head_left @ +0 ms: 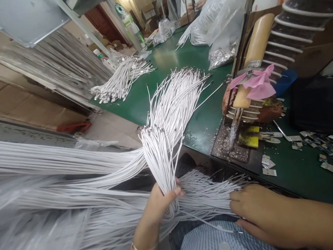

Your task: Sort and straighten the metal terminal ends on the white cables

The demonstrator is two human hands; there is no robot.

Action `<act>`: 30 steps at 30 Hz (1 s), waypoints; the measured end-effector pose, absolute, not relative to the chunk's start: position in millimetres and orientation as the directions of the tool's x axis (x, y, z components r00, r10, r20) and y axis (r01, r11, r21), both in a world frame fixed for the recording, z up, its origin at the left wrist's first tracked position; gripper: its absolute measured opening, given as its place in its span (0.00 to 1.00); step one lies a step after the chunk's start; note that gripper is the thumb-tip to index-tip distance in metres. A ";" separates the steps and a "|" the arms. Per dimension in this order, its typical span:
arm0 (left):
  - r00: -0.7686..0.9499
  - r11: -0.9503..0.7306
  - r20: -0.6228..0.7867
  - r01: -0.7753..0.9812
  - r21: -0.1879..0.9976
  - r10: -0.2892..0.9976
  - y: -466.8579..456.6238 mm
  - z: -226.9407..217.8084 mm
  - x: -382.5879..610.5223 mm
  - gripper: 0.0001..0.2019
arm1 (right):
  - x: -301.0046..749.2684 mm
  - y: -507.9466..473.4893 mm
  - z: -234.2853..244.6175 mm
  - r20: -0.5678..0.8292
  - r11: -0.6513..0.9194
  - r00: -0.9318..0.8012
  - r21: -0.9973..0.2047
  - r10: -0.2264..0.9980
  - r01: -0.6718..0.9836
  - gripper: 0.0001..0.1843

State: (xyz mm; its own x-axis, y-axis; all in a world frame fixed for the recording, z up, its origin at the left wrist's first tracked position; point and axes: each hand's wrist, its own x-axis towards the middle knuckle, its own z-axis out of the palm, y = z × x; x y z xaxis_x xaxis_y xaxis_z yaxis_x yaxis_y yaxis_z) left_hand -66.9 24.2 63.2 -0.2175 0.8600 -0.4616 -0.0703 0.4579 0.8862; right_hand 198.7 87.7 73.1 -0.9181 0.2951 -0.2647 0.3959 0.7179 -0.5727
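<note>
My left hand (pixel 163 199) is wrapped around a bundle of thin white cables (pixel 158 156), folded over below the fist. The bundle's dark-tipped ends point up toward the table edge. At the right, my right hand (pixel 249 205) has its fingers curled by the tips of a second mass of white cables (pixel 205 191) across my lap. What those fingers hold is hidden. One single cable with a metal end (pixel 238 232) runs just below the right thumb. Behind the left hand, a thick pile of white cables (pixel 174 100) lies on the green table (pixel 200 128), with some strands trailing left.
A soldering iron (pixel 241 86) with a tan handle and pink ribbon stands tip down over a dark, solder-spattered base (pixel 218 152). Small metal pieces (pixel 269 166) are scattered at right. Another cable bunch (pixel 122 78) and plastic bags (pixel 223 52) lie farther back. A person's hands show at the far end.
</note>
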 end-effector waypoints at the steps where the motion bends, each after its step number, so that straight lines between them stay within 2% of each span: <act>1: -0.098 0.512 -0.521 -0.101 0.853 0.848 24.6 60.8 -70.2 0.13 | 199.1 87.2 72.0 -0.256 0.720 -0.920 -0.573 0.296 0.391 0.05; 4: 0.139 0.644 -0.628 -0.168 0.747 0.765 32.6 47.7 -71.6 0.11 | 199.7 85.5 68.2 -0.241 0.717 -0.927 -0.587 0.287 0.375 0.05; 12: 0.070 0.576 -0.587 -0.322 0.752 0.806 79.1 -3.1 -18.5 0.09 | 197.5 86.3 69.1 -0.294 0.713 -0.913 -0.572 0.285 0.406 0.06; 20: -0.007 0.501 -0.563 -0.446 0.741 0.826 87.1 -27.1 -13.3 0.14 | 198.9 88.7 72.6 -0.316 0.725 -0.904 -0.544 0.289 0.422 0.07; 27: 0.113 0.531 -0.561 -0.517 0.671 0.820 30.8 1.8 -9.9 0.17 | 196.6 91.8 76.1 -0.310 0.689 -0.898 -0.577 0.311 0.438 0.07; 30: 0.144 0.481 -0.496 -0.571 0.665 0.856 13.8 25.4 -5.7 0.14 | 194.8 94.4 79.8 -0.275 0.575 -0.886 -0.681 0.373 0.453 0.10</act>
